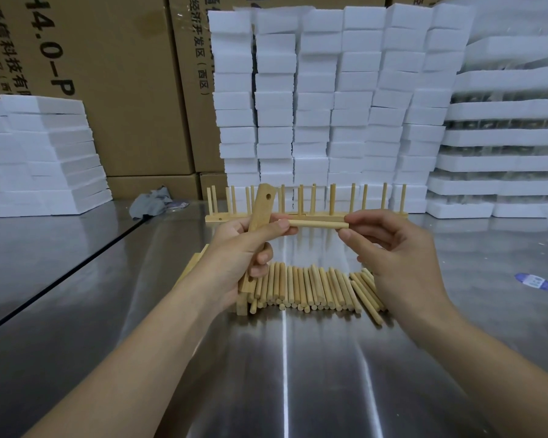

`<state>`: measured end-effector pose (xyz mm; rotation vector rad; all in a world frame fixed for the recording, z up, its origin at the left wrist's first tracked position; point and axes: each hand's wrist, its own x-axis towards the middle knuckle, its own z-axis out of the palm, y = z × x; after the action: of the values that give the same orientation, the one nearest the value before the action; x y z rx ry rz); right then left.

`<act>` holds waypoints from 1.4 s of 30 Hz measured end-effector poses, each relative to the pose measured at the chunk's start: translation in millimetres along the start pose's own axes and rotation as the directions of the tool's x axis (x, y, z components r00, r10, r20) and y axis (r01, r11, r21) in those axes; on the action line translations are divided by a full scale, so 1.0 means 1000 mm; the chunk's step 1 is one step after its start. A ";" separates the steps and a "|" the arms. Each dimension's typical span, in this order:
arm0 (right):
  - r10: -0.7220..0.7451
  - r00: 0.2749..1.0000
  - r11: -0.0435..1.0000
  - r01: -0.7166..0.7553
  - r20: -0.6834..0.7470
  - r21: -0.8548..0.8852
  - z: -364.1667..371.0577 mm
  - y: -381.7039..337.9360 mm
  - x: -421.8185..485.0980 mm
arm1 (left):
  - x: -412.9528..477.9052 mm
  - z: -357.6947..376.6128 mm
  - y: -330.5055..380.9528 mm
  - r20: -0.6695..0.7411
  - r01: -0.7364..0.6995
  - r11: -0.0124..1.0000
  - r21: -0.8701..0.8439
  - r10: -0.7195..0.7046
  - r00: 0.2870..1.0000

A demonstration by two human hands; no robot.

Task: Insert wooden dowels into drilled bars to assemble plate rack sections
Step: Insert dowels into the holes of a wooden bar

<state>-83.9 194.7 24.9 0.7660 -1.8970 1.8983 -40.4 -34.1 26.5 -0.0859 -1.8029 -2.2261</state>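
Note:
My left hand (244,248) grips a drilled wooden bar (261,205) held nearly upright, with one hole showing near its top. My right hand (393,245) pinches a wooden dowel (317,224) that lies level; its left end meets my left thumb beside the bar. Whether the dowel's tip sits in a hole is hidden by that thumb. Under both hands a row of loose dowels (310,290) lies on the steel table (285,374). Behind stand assembled rack sections (304,203) with upright dowels in their bars.
Stacks of white foam blocks (329,99) rise at the back, more foam (38,153) at the left and foam trays (500,137) at the right. Cardboard boxes (114,74) stand behind. A grey rag (152,202) and a blue label (533,281) lie on the table.

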 end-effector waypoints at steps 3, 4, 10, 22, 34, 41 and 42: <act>-0.015 1.000 1.000 0.015 0.025 -0.008 -0.001 0.001 0.001 | 0.000 -0.001 0.001 -0.005 0.002 1.000 0.003 -0.002 1.000; -0.019 0.998 1.000 0.020 0.059 -0.023 -0.002 0.001 0.001 | -0.001 -0.001 0.001 0.007 0.011 1.000 0.020 -0.011 1.000; -0.030 0.934 0.936 0.152 0.357 -0.319 0.006 0.010 -0.009 | -0.005 0.011 -0.010 0.179 0.034 0.979 0.202 -0.071 0.981; -0.183 0.945 0.827 0.298 0.272 -0.477 0.003 0.003 -0.009 | -0.007 0.021 -0.012 0.288 0.169 0.975 0.143 -0.205 0.936; -0.201 0.945 0.698 0.322 0.257 -0.639 0.001 0.001 -0.009 | -0.018 0.038 -0.017 0.196 -0.163 0.847 0.505 0.071 0.978; 0.394 0.812 0.879 -0.470 0.431 0.083 -0.004 -0.010 0.001 | -0.020 0.038 -0.017 0.220 -0.283 0.751 0.597 0.186 0.958; 0.424 0.765 0.825 -0.547 0.485 0.141 -0.007 -0.012 0.003 | -0.021 0.040 -0.017 0.219 -0.289 0.755 0.588 0.196 0.956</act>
<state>-79.4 201.8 36.7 0.9007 -2.3076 2.5325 -29.9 11.0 14.2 -0.3349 -2.3517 -1.3922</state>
